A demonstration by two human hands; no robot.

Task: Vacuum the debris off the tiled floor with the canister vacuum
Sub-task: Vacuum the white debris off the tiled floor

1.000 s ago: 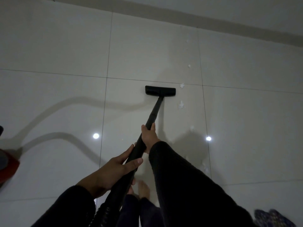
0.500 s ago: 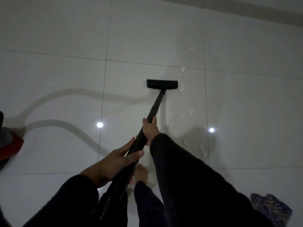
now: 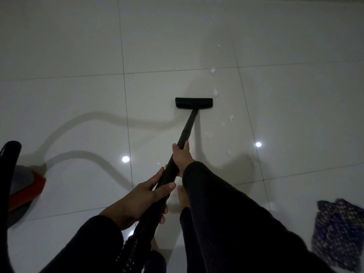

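Both your hands, left (image 3: 137, 201) and right (image 3: 182, 157), grip the wand (image 3: 187, 127); its nozzle (image 3: 194, 102) sits mid-tile, scraps (image 3: 216, 92) just right, open floor (image 3: 78, 46) leftward.

head-worn view, looking steeply down, forward across tiled floor (image 3: 275, 115)

Both hands gripping, left hand (image 3: 136, 201) nearer, right hand (image 3: 182, 157) extended

One vacuum wand (image 3: 187, 129), two hands, about seven white debris scraps (image 3: 213, 71).
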